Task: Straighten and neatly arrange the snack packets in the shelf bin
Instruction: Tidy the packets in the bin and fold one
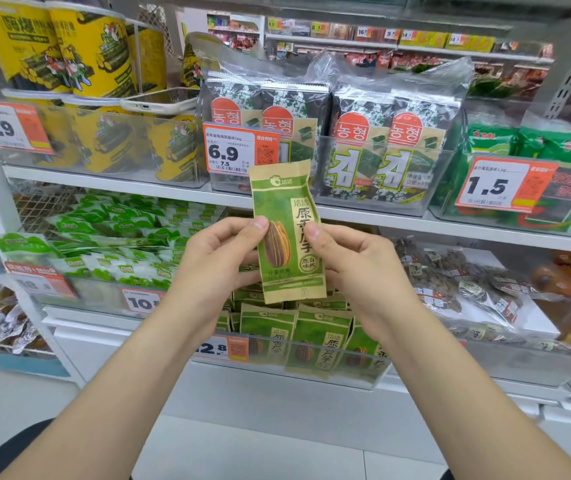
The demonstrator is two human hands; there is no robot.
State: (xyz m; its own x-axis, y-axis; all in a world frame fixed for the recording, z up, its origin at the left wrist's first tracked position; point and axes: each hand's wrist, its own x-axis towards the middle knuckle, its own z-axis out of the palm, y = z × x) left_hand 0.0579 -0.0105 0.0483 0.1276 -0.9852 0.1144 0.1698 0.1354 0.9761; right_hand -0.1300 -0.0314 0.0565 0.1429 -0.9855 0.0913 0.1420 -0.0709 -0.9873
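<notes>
A green and tan sunflower seed packet point(286, 216) is held upright in front of the shelves. My left hand point(215, 258) pinches its left edge and my right hand point(350, 261) pinches its right edge, thumbs on the front. Below it, a clear shelf bin point(363, 374) holds several matching seed packets point(315, 337) standing in rows, partly hidden by my hands and wrists.
Above, clear bins hold seaweed packs point(356, 133) and yellow tubs point(93, 53), with a phone point(159, 102) resting on one bin. Green-white snack packets point(121, 237) lie to the left, bagged snacks point(467, 282) to the right. Price tags hang along the shelf fronts.
</notes>
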